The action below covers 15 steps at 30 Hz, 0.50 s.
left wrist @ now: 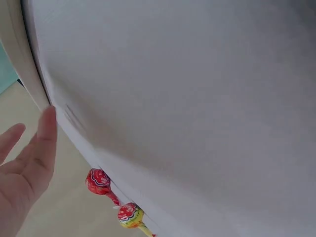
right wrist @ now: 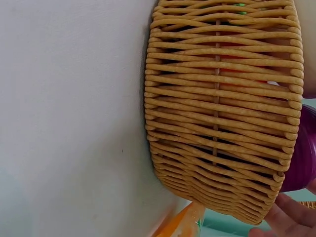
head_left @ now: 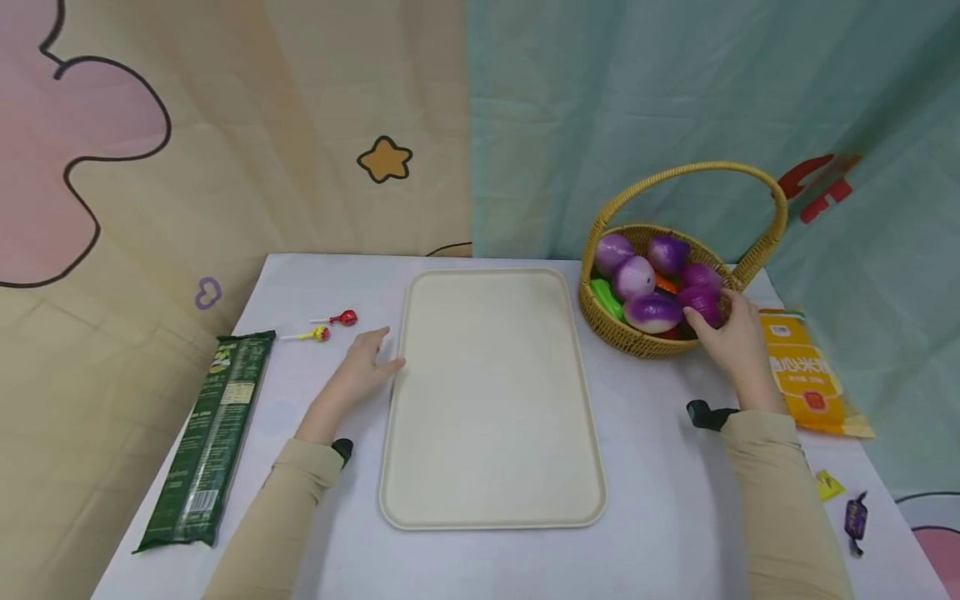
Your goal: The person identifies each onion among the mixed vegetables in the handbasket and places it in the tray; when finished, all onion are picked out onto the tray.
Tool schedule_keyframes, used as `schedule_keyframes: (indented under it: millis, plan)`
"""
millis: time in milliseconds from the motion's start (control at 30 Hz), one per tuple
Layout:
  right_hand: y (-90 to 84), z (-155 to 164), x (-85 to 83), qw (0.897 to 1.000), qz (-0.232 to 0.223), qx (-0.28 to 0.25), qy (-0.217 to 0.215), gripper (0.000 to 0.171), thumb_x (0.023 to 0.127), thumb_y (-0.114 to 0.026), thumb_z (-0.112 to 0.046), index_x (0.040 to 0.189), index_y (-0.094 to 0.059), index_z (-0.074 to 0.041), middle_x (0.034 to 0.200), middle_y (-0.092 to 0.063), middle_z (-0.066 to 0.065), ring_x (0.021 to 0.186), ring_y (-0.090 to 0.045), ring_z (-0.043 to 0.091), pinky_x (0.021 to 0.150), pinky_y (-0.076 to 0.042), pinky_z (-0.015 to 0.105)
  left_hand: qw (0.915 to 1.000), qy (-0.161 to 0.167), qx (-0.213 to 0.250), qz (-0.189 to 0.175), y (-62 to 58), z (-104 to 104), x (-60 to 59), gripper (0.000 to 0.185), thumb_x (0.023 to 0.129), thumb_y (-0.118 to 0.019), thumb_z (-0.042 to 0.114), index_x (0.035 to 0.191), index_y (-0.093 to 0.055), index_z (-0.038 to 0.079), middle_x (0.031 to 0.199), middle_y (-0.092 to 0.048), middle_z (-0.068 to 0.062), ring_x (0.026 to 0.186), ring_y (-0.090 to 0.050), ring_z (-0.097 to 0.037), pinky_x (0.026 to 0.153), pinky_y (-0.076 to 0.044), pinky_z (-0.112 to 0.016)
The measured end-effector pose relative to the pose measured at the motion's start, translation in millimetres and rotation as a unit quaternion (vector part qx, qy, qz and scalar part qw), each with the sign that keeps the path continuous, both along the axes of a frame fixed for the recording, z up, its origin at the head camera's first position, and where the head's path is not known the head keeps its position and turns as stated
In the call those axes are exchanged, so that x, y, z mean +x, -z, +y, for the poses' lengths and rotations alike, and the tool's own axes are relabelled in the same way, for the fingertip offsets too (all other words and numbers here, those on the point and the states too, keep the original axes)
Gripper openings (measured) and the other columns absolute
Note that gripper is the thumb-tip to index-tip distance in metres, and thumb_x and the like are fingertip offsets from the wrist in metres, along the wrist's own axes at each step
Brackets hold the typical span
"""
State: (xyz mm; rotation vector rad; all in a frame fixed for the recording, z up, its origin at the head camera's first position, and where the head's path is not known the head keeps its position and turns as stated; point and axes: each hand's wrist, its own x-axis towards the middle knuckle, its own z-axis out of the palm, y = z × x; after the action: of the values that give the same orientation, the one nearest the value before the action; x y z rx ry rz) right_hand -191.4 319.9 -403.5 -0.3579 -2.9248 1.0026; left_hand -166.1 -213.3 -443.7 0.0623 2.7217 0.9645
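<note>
I am curling my right hand (head_left: 738, 333) around a purple onion (head_left: 703, 302) at the near right rim of the basket (head_left: 622, 333). My left hand (head_left: 363, 367) is resting with relaxed, straight fingers touching the tray's (head_left: 491, 400) left edge. The tray is lying left of the basket, long axis near-to-far, offering open room.

Nothing really readable here; print on the green packet (head_left: 207, 435) and orange bag (head_left: 806, 373) is too blurry.
</note>
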Motion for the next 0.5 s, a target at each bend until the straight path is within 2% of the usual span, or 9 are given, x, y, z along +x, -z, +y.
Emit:
schedule_keyframes:
  millis: [100, 167, 300, 500]
  plan:
    - [-1.0, 0.1, -0.6, 1.0, 0.002, -0.006, -0.008, 0.087, 0.097, -0.048, -0.052, 0.153, -0.015, 0.006, 0.146, -0.03, 0.037, 0.131, -0.032, 0.053, 0.107, -0.031, 0.066, 0.9998, 0.012, 0.012, -0.015, 1.1, 3.2, -1.8, 0.068, 0.095, -0.059, 0.018, 0.151, -0.027, -0.007, 0.144, -0.04, -0.031, 0.123, -0.051, -0.042, 0.103, -0.043, -0.054]
    - [-0.2, -0.1, -0.4, 1.0, 0.002, -0.008, -0.01, 0.084, 0.098, -0.049, -0.05, 0.152, -0.017, 0.005, 0.146, -0.032, 0.037, 0.13, -0.034, 0.054, 0.107, -0.032, 0.066, 0.9995, 0.019, 0.022, -0.016, 2.7, 4.5, -3.3, 0.064, 0.094, -0.059, 0.011, 0.148, -0.031, -0.009, 0.137, -0.048, -0.031, 0.118, -0.056, -0.041, 0.098, -0.048, -0.05]
    - [3.3, -1.4, 0.7, 1.0, 0.005, -0.024, 0.006, 0.078, 0.098, -0.049, -0.046, 0.152, -0.021, 0.003, 0.149, -0.032, 0.036, 0.133, -0.035, 0.053, 0.108, -0.033, 0.064, 0.9985, 0.02, 0.045, -0.023, 5.2, 6.1, -5.7, 0.06, 0.091, -0.059, 0.001, 0.145, -0.036, -0.01, 0.127, -0.055, -0.029, 0.111, -0.06, -0.039, 0.09, -0.053, -0.044]
    - [-2.4, -5.1, 4.0, 0.996, 0.043, -0.064, 0.053, 0.073, 0.098, -0.051, -0.043, 0.153, -0.023, -0.003, 0.15, -0.035, 0.029, 0.133, -0.039, 0.046, 0.109, -0.036, 0.059, 0.9986, 0.013, 0.049, -0.015, 5.8, 10.6, -8.3, 0.06, 0.088, -0.059, -0.005, 0.143, -0.037, -0.011, 0.124, -0.056, -0.029, 0.108, -0.06, -0.038, 0.09, -0.053, -0.044]
